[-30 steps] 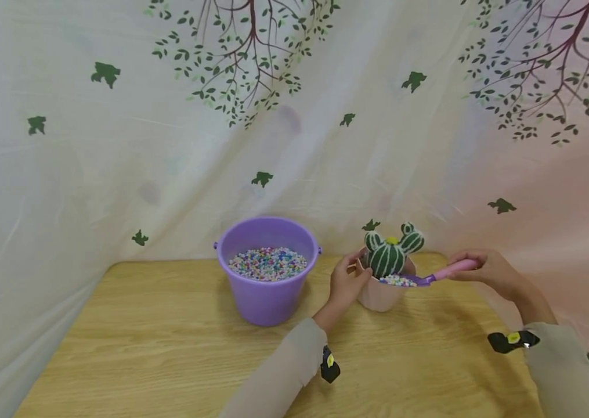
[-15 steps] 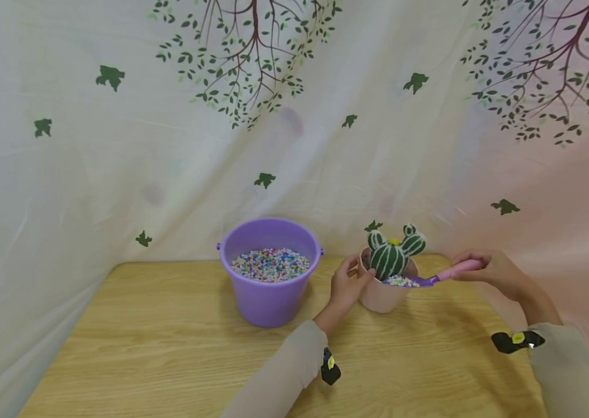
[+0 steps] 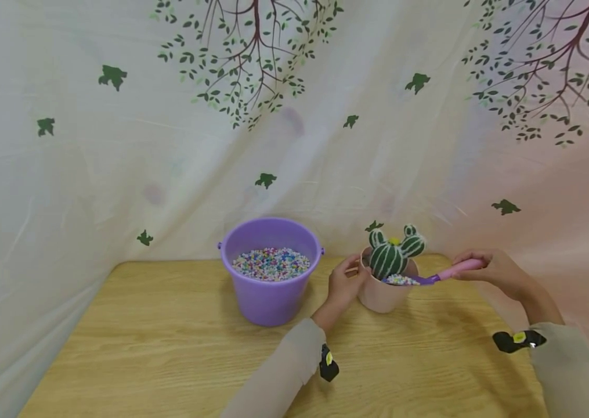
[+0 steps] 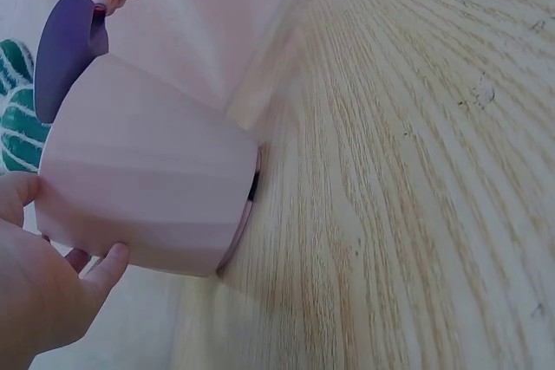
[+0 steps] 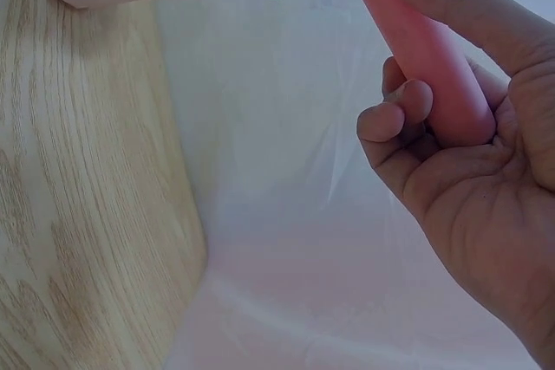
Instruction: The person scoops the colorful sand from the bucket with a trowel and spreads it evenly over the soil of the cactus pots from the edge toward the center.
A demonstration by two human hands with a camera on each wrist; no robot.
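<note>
A pale pink flowerpot (image 3: 384, 297) stands on the table with a green-and-white striped knitted cactus (image 3: 388, 261) leaning inside. My left hand (image 3: 345, 285) grips the pot's left side, thumb near the rim and fingertips against the wall, as the left wrist view shows. My right hand (image 3: 498, 276) holds a small trowel by its pink handle (image 5: 438, 84), fingers curled round it. The trowel's purple blade (image 4: 65, 54) lies over the pot's near right rim. A heap of small colourful beads (image 3: 400, 280) rests on it, right in front of the cactus.
A purple bucket (image 3: 268, 305) stands left of the pot, part filled with multicoloured beads (image 3: 271, 264). Both are near the back edge of the wooden table (image 3: 169, 348). Behind hangs a pale curtain (image 3: 195, 174) printed with leaves and branches.
My left thumb has drawn back slightly to the left at the pot's rim. The trowel stays over the rim with its heap of beads. The head view has shifted a little.
</note>
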